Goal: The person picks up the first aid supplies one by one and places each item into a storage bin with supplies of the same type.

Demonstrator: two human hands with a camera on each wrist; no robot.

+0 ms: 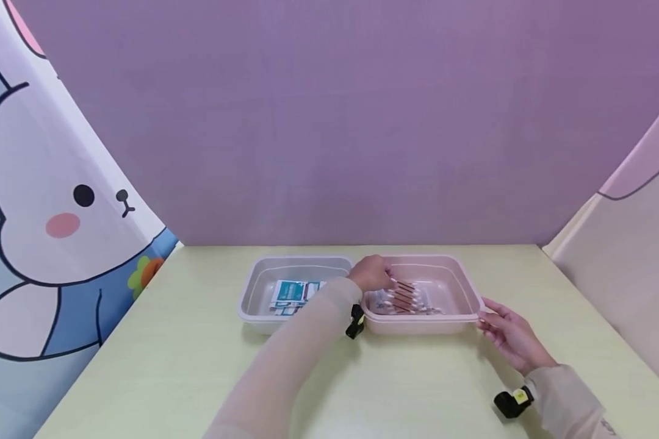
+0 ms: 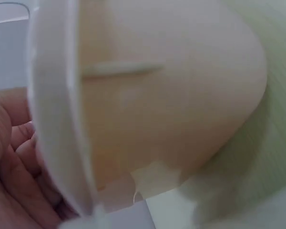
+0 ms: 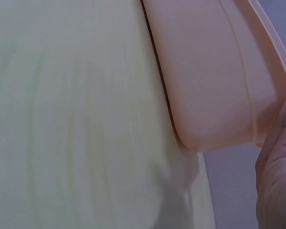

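In the head view, my left hand [image 1: 372, 272] reaches over the left side of a pink plastic basin [image 1: 423, 326]. Its curled fingers pinch at the upper end of a pack of brown-stick cotton swabs [image 1: 403, 297] with white tips, in clear wrapping. The left wrist view shows the left hand [image 2: 19, 157] behind the basin's rim [image 2: 52, 95], its fingertips partly hidden. My right hand [image 1: 513, 335] holds the basin's front right corner by the rim. In the right wrist view, the right hand [image 3: 279, 171] is at the edge of that basin [image 3: 205, 71].
A grey-white basin [image 1: 255, 299] stands directly left of the pink one, with several teal-and-white packets [image 1: 290, 292] in it. Both stand on a pale yellow-green table [image 1: 198, 366]. A purple panel [image 1: 329, 122] rises behind, and a cartoon-printed sheet [image 1: 44, 183] hangs at left.
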